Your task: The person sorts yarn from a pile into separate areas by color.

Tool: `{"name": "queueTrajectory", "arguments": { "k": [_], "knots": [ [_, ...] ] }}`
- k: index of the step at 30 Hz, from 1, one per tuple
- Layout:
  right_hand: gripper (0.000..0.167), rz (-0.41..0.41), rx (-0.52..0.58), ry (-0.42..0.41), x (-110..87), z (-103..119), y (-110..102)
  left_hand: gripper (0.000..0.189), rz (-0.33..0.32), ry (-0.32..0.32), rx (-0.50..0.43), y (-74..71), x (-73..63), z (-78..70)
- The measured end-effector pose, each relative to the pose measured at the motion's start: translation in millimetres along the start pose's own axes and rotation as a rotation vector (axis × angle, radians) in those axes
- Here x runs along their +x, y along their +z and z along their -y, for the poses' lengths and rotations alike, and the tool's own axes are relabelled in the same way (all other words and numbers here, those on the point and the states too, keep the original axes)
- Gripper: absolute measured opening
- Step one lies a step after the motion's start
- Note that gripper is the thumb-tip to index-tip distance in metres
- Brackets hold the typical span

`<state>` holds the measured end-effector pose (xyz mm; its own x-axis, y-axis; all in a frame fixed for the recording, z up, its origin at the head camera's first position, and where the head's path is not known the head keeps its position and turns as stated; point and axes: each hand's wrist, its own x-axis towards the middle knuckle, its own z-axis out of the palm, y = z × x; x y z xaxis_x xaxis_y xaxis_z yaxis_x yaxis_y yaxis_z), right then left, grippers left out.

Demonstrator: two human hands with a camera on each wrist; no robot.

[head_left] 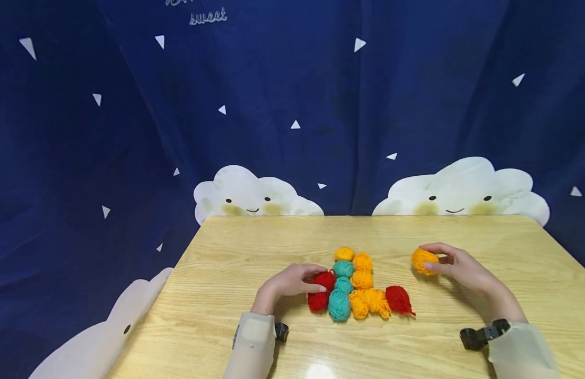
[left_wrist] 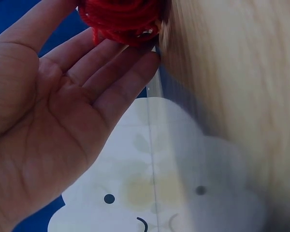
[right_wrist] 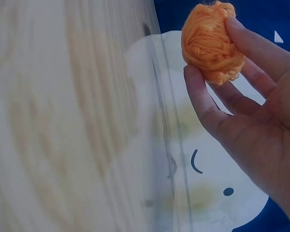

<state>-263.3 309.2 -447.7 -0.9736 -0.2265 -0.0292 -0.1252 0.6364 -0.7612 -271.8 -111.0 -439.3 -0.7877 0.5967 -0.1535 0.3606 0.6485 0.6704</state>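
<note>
Between the thumb and fingers of my right hand [head_left: 455,266] is an orange yarn ball [head_left: 423,261], carried to the right of a cluster of yarn balls. In the right wrist view the same orange ball [right_wrist: 210,43] is pinched at the fingertips. My left hand [head_left: 292,280] holds a red yarn ball [head_left: 324,281] at the cluster's left side, fingers behind and thumb in front. Just nearer lies a second red ball [head_left: 318,302]. In the left wrist view, red yarn [left_wrist: 121,21] sits against the fingers, partly cut off by the frame's top.
Three teal balls [head_left: 340,305] form a column beside the red ones. Several orange balls [head_left: 362,279] stand along their right and at the far end. Another red ball [head_left: 399,300] with a loose tail ends the near row. A blue curtain [head_left: 292,79] hangs behind the wooden table [head_left: 202,326].
</note>
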Motion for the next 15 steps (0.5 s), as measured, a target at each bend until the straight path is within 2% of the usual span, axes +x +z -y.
{"name": "queueTrajectory", "arguments": {
  "k": [10,15],
  "knots": [
    [0.064,-0.024,0.026,0.042,-5.5,-9.2,-10.1,0.054,-0.002,-0.003,0.021,-0.7,-5.2,2.4],
    [0.065,-0.042,-0.013,0.051,-8.1,-14.8,-13.7,0.054,0.006,-0.003,0.028,-2.3,-2.9,2.6]
  ]
}}
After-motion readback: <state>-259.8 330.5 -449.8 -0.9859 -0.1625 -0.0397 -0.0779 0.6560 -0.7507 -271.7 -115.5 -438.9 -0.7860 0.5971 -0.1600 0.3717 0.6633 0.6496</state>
